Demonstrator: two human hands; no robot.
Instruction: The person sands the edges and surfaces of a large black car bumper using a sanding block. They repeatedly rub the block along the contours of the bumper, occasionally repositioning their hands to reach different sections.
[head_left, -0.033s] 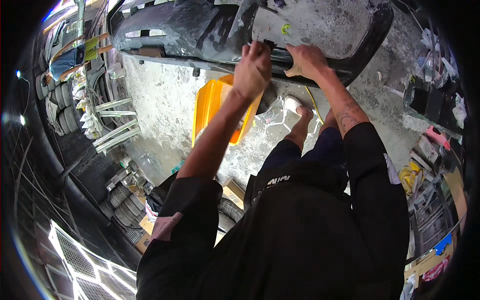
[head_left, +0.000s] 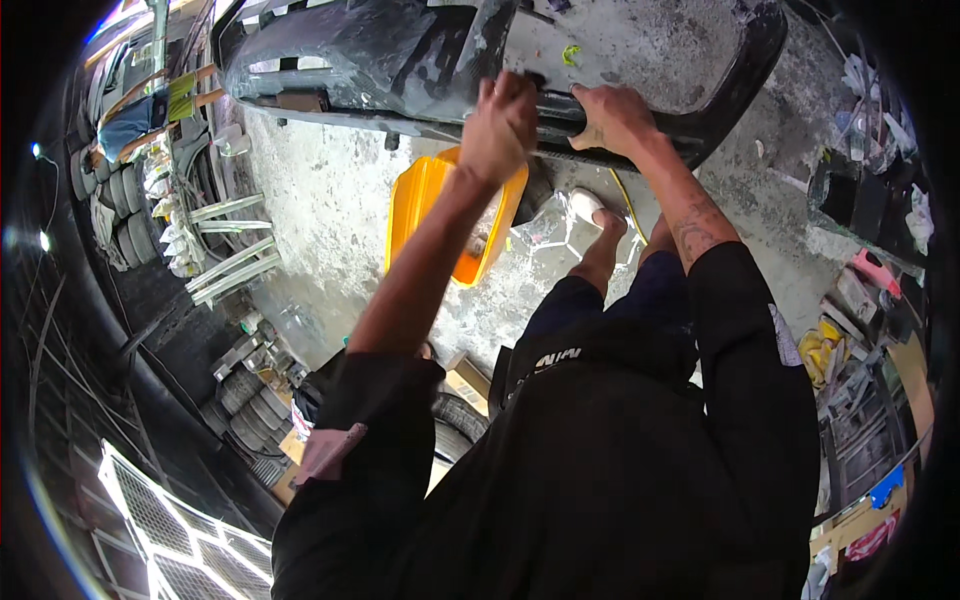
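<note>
A large dark car bumper [head_left: 350, 62], with grey sanded-looking patches, spans the top of the view. My left hand [head_left: 500, 128] is closed in a fist at the bumper's near strip, slightly blurred; a small dark piece shows beside its knuckles, and what the fingers hold is hidden. Just to the right, my right hand [head_left: 617, 122] grips the same strip, thumb toward the left hand and fingers over the edge. Below my left hand a yellow-orange tub [head_left: 408, 215] stands on the floor.
Pale bars [head_left: 235, 270] stick out from a shelf at left, near stacked tyres [head_left: 125, 195]. Another person [head_left: 135, 125] is at the far left. A yellow cord [head_left: 627, 205] lies by my shoe [head_left: 587, 207]. Clutter with a black box [head_left: 850, 200] fills the right side.
My left fist has shifted slightly left and up along the bumper, its forearm moving with it. My right hand keeps its place on the strip.
</note>
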